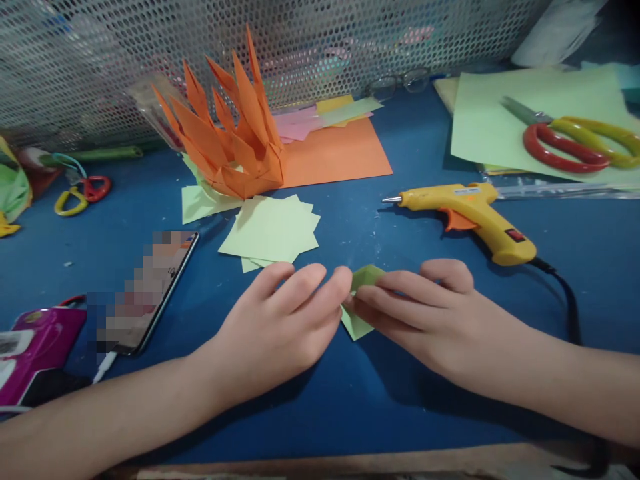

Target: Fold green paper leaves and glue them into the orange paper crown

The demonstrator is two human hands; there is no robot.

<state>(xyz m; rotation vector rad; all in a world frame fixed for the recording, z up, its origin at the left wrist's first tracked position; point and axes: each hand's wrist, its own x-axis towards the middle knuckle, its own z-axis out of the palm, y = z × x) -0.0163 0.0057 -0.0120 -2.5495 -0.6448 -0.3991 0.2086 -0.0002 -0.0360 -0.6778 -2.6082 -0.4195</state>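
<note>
Between my hands is a small piece of light green paper (361, 325), partly folded, near the front middle of the blue table. My left hand (295, 317) pinches its left side, with the fingertips at the fold. From the other side my right hand (425, 313) grips the same paper with bent fingers. My fingers cover much of the paper, so its full shape is hidden. Just beyond my left hand lies a loose stack of pale green paper squares (270, 230). Behind the stack stands an orange folded-paper piece with pointed petals (235, 147).
A yellow glue gun (467, 207) lies right, its black cord (570, 300) running toward the front edge. Large scissors (565, 140) rest on green sheets (480, 107). Left are a phone (155, 293), a magenta object (45, 340) and small scissors (83, 193). A perforated metal panel (115, 73) bounds the back.
</note>
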